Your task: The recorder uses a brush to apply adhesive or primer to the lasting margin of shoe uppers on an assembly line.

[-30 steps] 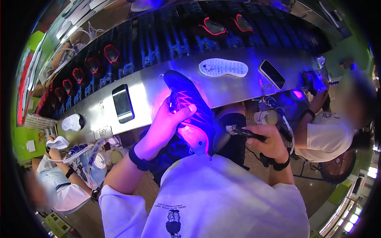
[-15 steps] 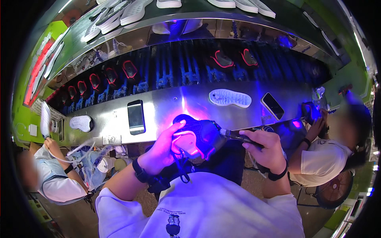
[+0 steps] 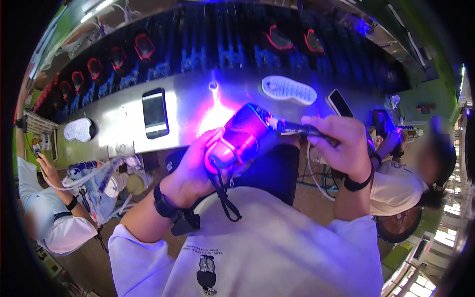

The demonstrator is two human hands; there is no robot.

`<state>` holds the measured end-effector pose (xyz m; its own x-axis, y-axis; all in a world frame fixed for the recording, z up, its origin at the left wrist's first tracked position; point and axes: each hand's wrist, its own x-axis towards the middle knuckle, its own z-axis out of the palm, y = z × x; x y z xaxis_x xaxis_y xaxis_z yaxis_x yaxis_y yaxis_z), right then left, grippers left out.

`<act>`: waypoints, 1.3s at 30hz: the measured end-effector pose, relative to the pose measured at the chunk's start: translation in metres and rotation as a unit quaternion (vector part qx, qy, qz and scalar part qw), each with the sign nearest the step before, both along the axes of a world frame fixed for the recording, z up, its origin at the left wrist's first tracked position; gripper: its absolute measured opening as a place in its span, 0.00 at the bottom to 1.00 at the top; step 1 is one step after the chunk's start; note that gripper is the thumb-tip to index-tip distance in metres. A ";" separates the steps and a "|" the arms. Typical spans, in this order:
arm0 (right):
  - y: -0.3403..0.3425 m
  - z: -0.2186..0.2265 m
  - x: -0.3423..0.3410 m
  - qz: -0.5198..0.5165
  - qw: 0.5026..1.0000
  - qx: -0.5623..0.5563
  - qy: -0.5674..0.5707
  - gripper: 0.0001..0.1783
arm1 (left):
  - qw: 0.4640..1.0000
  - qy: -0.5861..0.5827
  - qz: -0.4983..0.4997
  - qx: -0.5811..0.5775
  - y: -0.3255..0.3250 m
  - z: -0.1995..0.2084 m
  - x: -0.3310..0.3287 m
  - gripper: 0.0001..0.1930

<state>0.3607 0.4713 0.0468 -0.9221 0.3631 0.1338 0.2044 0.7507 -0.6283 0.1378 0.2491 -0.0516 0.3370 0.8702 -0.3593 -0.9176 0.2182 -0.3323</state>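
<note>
My left hand (image 3: 194, 161) is wrapped around a dark shoe upper (image 3: 249, 132), which is lit purple and pink, over the near edge of the metal bench. A black lace (image 3: 225, 200) dangles from the upper beneath my fingers. In my right hand (image 3: 344, 143) is a dark-handled brush (image 3: 302, 128), pointing left. Its bristle end meets the upper's right-hand edge; the glare hides the exact contact.
On the metal bench (image 3: 185, 119) lie a white shoe sole (image 3: 289, 90), another sole (image 3: 79, 129), a phone (image 3: 155, 114) and a second phone (image 3: 340, 104). Behind runs a dark rack (image 3: 213, 37) bearing several red-rimmed uppers. Co-workers sit at left (image 3: 54, 208) and right (image 3: 401, 183).
The upper has turned in my left hand, and its pink-lit opening shows less. The brush stays at its right-hand edge. My view has shifted, so the bench sits higher in the picture.
</note>
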 end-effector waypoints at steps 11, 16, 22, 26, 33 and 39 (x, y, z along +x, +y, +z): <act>0.003 -0.037 0.000 0.024 0.994 -0.047 0.099 0.23 | 0.987 -0.144 -0.022 -0.069 -0.010 -0.023 0.023 0.39; -0.004 -0.061 0.012 0.019 0.990 -0.034 0.134 0.24 | 0.975 -0.221 -0.012 0.008 -0.010 -0.029 0.042 0.42; -0.031 -0.111 0.054 -0.065 0.970 -0.186 0.141 0.23 | 0.966 -0.250 -0.052 -0.048 0.000 -0.021 0.054 0.39; -0.024 -0.107 0.070 -0.105 0.981 -0.149 0.071 0.23 | 0.990 0.105 0.008 0.090 0.013 -0.032 0.047 0.30; -0.011 -0.009 0.073 -0.132 0.983 -0.108 0.070 0.23 | 0.912 0.406 0.010 -0.051 0.027 0.029 0.034 0.24; -0.010 0.015 0.061 -0.072 0.996 -0.041 0.025 0.23 | 0.911 0.409 0.009 -0.056 0.022 0.030 0.034 0.23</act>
